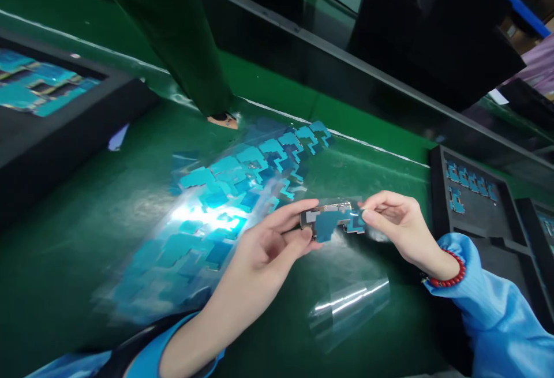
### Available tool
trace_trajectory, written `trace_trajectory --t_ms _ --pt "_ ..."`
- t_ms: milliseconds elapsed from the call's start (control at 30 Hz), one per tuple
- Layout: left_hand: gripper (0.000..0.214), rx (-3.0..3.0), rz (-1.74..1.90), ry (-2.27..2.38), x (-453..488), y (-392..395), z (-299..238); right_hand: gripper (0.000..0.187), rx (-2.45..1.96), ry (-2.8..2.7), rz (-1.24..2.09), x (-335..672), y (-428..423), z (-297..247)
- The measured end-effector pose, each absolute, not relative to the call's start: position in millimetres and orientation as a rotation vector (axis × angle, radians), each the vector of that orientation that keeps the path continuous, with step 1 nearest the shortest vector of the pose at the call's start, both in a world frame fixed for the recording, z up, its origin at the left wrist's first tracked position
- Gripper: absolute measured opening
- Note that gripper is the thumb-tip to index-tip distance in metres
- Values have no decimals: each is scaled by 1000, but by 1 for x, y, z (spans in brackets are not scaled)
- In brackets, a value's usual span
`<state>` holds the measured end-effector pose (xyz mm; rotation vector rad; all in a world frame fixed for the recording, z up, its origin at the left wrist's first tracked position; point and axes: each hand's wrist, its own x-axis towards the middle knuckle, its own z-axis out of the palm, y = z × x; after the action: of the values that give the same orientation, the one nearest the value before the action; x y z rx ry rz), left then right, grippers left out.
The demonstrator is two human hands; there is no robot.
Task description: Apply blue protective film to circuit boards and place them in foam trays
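My left hand (268,251) is closed on the left end of a small circuit board (307,225), thumb in front and fingers behind. A blue film piece (328,225) covers much of the board's face. At the board's right end my right hand (396,222) pinches thumb and forefinger together on the edge of clear film (355,200); the exact grip is partly hidden. To the left lie clear sheets carrying several blue film cutouts (223,173), with glare across them. Below the board, a loose clear plastic sheet (350,309) rests on the green table (277,343).
A black foam tray (480,164) at right holds several boards (471,182); another black tray (125,98) with blue-covered boards stands at left. A dark green sleeved arm-like shape (173,32) reaches down from above. A dark rail (303,66) crosses the back.
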<state>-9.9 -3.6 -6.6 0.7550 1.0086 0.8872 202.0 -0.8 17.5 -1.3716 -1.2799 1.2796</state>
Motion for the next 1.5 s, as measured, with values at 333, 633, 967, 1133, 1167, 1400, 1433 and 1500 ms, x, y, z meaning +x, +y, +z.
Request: trace_trajectory --t_ms 333,633,967,1133,1167,1400,1433,1500 --pt "38 856 880 956 -13 -10 -9 11 -1359 -1361 1223 197 -1 19" --pt "30 936 899 1030 -15 -16 -8 8 -1398 -1448 1150 197 -3 20" --pt "46 918 809 1125 -16 -18 -10 4 -1407 -1507 1089 197 -3 24" --pt "43 941 825 1081 -19 -20 -9 4 -1394 -1508 1114 197 -3 25" --pt "43 938 827 1085 -19 -20 -8 4 -1398 -1505 1113 197 -3 25" --pt "49 894 797 1135 -18 -20 -7 8 -1422 -1493 1106 195 -3 24" --pt "48 902 803 1130 -18 -20 -7 8 -1417 -1489 1115 195 -3 24" --pt "45 922 818 1118 -19 -20 -9 6 -1405 -1481 1133 196 -3 23"
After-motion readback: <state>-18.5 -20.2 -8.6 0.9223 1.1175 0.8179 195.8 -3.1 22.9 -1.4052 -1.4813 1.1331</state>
